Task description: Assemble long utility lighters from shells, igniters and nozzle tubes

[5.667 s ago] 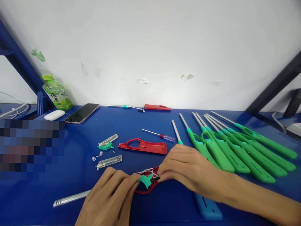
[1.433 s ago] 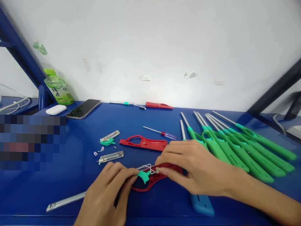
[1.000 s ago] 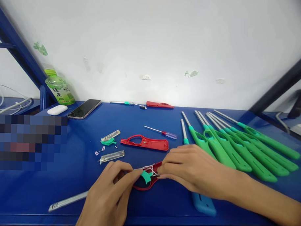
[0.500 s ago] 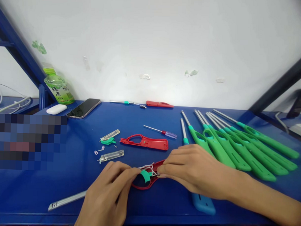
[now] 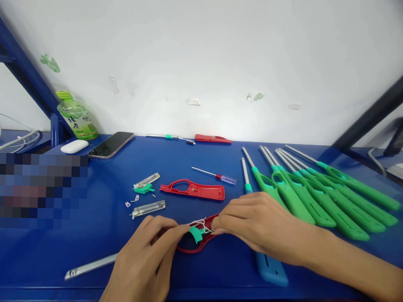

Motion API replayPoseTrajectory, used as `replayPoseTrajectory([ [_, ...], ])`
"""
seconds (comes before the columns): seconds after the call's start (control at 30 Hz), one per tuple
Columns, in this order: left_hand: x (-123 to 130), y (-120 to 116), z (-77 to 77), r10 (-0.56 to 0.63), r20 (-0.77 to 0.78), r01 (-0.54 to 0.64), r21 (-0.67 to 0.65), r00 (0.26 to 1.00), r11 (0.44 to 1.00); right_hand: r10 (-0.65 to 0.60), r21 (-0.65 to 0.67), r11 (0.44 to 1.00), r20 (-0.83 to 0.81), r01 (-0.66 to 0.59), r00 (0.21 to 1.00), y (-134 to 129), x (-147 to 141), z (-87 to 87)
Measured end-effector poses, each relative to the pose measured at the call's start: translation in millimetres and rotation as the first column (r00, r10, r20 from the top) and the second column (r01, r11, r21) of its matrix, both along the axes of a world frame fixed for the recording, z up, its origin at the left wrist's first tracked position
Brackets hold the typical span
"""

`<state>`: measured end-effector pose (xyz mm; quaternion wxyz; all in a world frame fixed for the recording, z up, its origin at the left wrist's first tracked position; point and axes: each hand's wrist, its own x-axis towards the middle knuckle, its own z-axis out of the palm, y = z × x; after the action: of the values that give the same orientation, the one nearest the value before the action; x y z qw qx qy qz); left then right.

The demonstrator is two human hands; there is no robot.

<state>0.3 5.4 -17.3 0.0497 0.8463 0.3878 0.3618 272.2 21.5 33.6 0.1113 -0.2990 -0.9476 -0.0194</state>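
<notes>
In the head view, the left hand (image 5: 145, 254) had its fingers pinched narrow on the looped end of the red plastic half-shell (image 5: 202, 246), which lay on the blue metal counter (image 5: 197, 283) with the silver metal tube (image 5: 91, 266) reaching out leftward. The right hand (image 5: 261, 223) had its fingers closed on the shell's handle end, though whether they also gripped the small dark part (image 5: 212, 232) there was hidden. Good work here called for a steady left hold, light right-hand pressure, and the thin white wires (image 5: 199, 222) kept clear of the curved green plastic trigger (image 5: 196, 234).
</notes>
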Motion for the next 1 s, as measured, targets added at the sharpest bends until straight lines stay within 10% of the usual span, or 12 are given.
replayPoseTrajectory([
  [1.0, 6, -5, 4.7, -0.097, -0.058, 0.100, 0.048, 0.994, 0.994, 0.053, 0.053, 0.997, -0.023, -0.051, 0.998, -5, -6, 2.2],
])
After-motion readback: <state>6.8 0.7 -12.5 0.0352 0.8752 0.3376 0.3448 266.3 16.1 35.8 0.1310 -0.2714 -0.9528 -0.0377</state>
